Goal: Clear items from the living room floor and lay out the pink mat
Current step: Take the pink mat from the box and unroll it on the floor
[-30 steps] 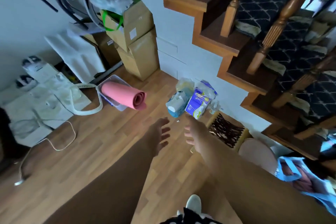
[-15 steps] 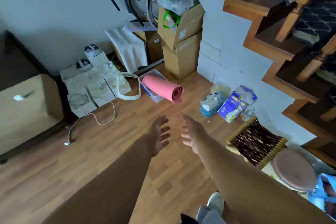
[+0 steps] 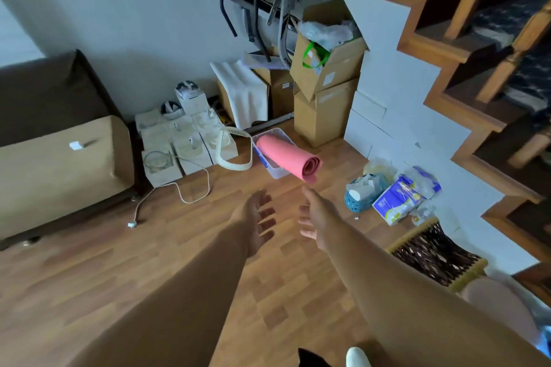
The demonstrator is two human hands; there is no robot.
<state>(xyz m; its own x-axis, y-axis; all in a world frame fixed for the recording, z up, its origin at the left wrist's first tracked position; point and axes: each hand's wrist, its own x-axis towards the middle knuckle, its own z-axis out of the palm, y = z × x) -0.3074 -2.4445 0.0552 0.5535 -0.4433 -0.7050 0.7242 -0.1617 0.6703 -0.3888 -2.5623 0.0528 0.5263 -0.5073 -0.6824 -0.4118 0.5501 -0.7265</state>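
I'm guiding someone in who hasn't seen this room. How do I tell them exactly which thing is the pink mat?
Start at the stacked cardboard boxes against the white wall under the wooden staircase. On the floor just in front of them sits a clear plastic bin, and the pink mat lies in it, its spiral end sticking out over the rim. It is the only rolled-up, pink thing among white boxes and cables.
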